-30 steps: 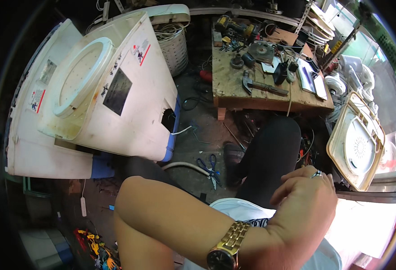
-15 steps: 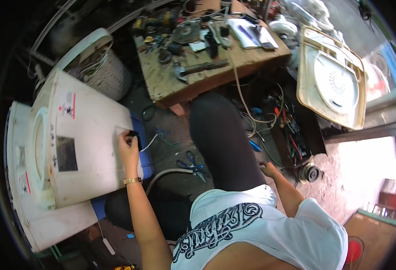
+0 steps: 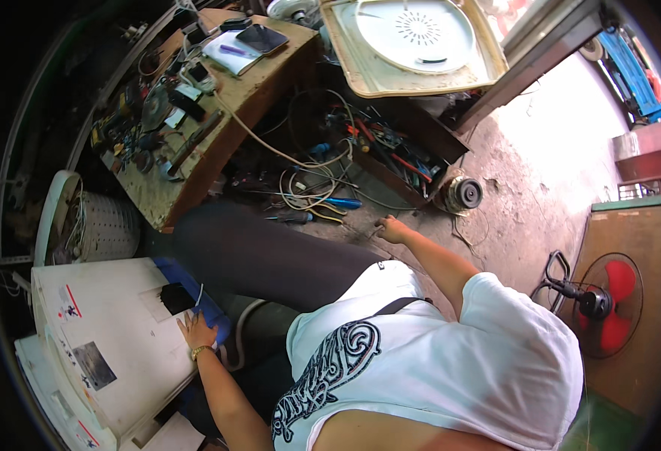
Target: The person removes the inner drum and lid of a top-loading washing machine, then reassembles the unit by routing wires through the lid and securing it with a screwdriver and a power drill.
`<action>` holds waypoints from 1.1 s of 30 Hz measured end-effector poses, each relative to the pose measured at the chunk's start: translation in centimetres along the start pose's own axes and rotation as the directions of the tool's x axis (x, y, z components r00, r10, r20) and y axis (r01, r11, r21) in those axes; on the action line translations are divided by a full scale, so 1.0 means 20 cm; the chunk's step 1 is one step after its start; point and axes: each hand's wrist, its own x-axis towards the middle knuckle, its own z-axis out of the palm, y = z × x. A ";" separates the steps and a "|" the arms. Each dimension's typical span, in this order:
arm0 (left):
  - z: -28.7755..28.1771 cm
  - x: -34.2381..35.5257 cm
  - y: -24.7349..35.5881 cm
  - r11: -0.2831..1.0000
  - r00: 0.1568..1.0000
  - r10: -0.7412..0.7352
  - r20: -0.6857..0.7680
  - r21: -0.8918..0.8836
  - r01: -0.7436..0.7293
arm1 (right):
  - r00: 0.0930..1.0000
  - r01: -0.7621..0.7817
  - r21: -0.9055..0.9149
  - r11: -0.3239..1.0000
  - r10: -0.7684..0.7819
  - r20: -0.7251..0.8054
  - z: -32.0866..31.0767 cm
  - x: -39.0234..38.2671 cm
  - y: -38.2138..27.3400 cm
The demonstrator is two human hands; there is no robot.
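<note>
My left hand (image 3: 198, 331) rests with fingers spread on a white plastic appliance body (image 3: 112, 316), beside its dark opening (image 3: 174, 299) and blue base (image 3: 171, 269). A white wire crosses the opening. My right hand (image 3: 390, 230) is low over the floor, right of my bent leg, fingers curled round something small I cannot make out. Near it lie a blue-handled tool (image 3: 338, 203), pliers and tangled cables (image 3: 308, 193).
A wooden workbench (image 3: 154, 199) holds tools and a phone. An open toolbox (image 3: 390, 150), a cream panel (image 3: 349, 79) and a motor-like part (image 3: 462, 194) stand ahead. A perforated basket (image 3: 108, 225) is left. A red-bladed fan (image 3: 608, 304) stands at right.
The view has swung rightward. My left hand moved from in front of my body to the appliance and opened its fingers there. My right hand came into view and moved forward over the floor.
</note>
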 end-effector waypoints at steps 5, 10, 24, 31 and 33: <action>0.12 -0.09 -0.05 0.998 0.989 0.025 0.145 0.058 -0.034 | 0.987 -0.150 -0.037 0.988 0.147 -0.061 0.09 -0.21 0.20; 0.14 -0.17 -0.03 0.998 0.980 -0.055 0.190 0.016 0.053 | 0.896 -0.434 -0.147 0.889 0.442 0.031 0.31 -0.61 0.37; -0.45 -1.43 -0.17 0.414 0.435 -0.696 -0.572 -0.814 -0.408 | 0.963 -0.069 -0.367 0.928 0.158 0.219 0.04 -0.22 0.53; 0.63 -1.69 0.29 -0.120 -0.061 -0.990 0.126 -0.989 -0.086 | 0.948 0.204 -0.349 0.914 -0.096 0.304 -0.43 0.34 -0.05; 1.06 -1.62 0.67 -0.197 0.020 -0.979 0.205 -0.961 0.195 | 0.929 0.271 -0.338 0.901 -0.154 0.336 -0.48 0.45 -0.27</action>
